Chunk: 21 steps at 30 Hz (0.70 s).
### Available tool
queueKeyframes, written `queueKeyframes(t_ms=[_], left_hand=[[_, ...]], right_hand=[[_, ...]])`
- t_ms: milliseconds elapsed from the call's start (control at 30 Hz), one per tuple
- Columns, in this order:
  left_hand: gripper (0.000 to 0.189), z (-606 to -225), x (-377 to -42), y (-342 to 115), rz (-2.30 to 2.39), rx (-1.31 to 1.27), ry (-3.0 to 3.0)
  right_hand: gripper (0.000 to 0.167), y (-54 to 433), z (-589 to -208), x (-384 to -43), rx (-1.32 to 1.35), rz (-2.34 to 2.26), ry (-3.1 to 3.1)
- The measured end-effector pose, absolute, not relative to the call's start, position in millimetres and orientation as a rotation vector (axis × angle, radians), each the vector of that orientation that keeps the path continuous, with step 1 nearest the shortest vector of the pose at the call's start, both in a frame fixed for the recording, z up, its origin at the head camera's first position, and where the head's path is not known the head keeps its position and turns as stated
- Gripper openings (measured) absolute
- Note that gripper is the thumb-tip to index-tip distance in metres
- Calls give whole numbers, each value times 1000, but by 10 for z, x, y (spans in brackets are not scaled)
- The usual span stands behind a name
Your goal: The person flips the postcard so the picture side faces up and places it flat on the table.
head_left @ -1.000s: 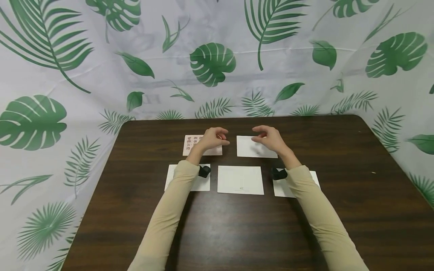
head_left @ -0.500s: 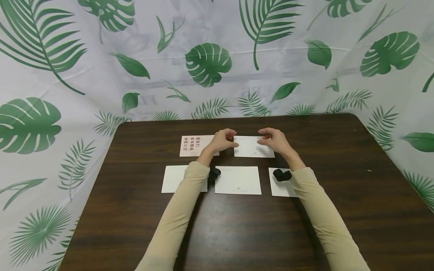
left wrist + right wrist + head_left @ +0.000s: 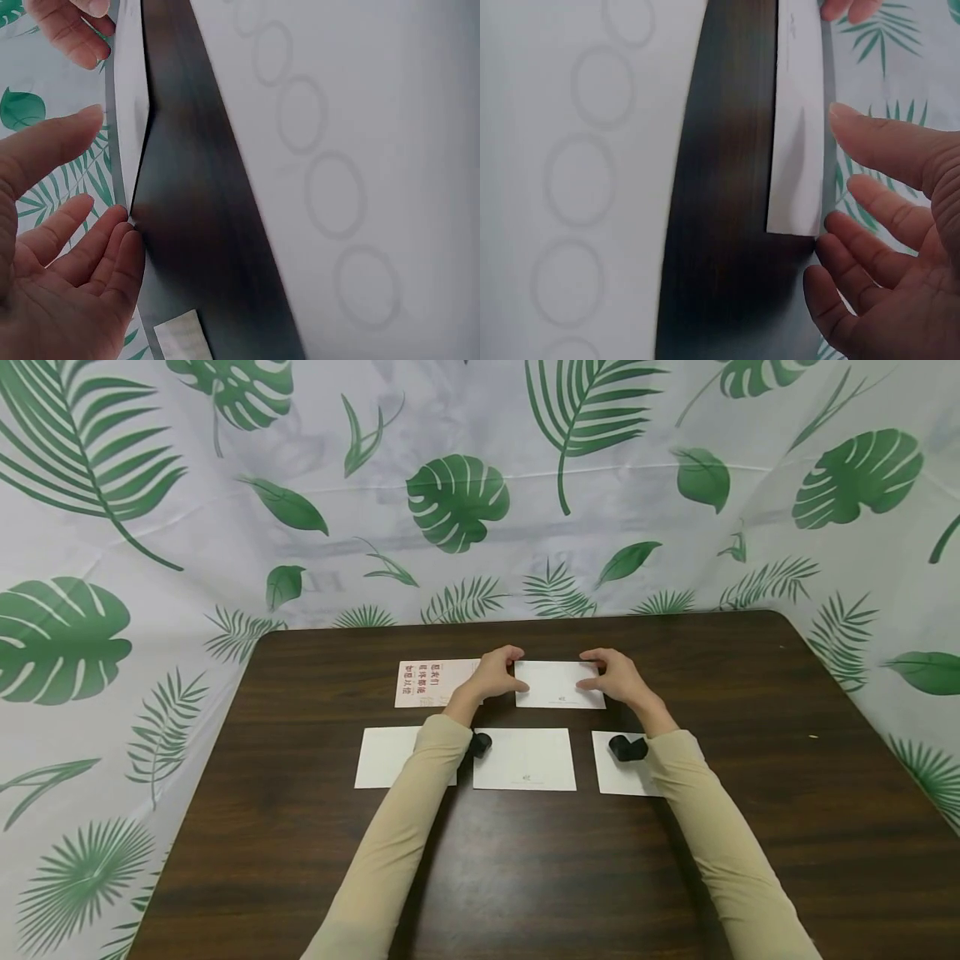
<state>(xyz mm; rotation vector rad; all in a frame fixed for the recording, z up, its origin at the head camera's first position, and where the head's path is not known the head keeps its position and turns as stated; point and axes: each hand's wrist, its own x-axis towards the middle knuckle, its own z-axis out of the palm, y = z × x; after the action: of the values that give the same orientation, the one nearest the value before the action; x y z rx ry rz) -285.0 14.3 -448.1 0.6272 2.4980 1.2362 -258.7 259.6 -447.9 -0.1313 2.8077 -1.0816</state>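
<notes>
A plain white card (image 3: pixel 555 683) with a small grey mark near its front edge lies in the back row on the dark table, between my two hands. My left hand (image 3: pixel 491 677) is at its left end, thumb apart from the fingers. At the right end, my right hand (image 3: pixel 621 678) has its thumb over the card's corner area. In the left wrist view, lower fingertips (image 3: pixel 127 217) meet or nearly meet the card's corner. The right wrist view has the fingers beside the card's end (image 3: pixel 799 150), thumb spread above. Neither hand visibly pinches it.
A card with red printed characters (image 3: pixel 423 685) lies left of it, partly behind my left hand. Nearer are three white cards: left (image 3: pixel 386 756), middle (image 3: pixel 525 760) and right (image 3: pixel 622 781), the outer two partly covered by my arms. A leaf-patterned cloth (image 3: pixel 457 577) hangs behind the table (image 3: pixel 480 877).
Both hands have come down toward the back right card, the left hand shifting right off the printed card and the right hand out to the card's right end. The view has shifted slightly.
</notes>
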Motion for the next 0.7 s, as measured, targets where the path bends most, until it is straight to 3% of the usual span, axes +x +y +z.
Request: queueKeyframes(t_ms=[333, 700], left_hand=[[65, -4484, -2876, 186, 1038, 658, 2569], [66, -4454, -2919, 241, 893, 617, 2575]], right_hand=[[61, 2635, -4502, -2645, -236, -900, 2860], [52, 2601, -4435, -2798, -191, -781, 2799]])
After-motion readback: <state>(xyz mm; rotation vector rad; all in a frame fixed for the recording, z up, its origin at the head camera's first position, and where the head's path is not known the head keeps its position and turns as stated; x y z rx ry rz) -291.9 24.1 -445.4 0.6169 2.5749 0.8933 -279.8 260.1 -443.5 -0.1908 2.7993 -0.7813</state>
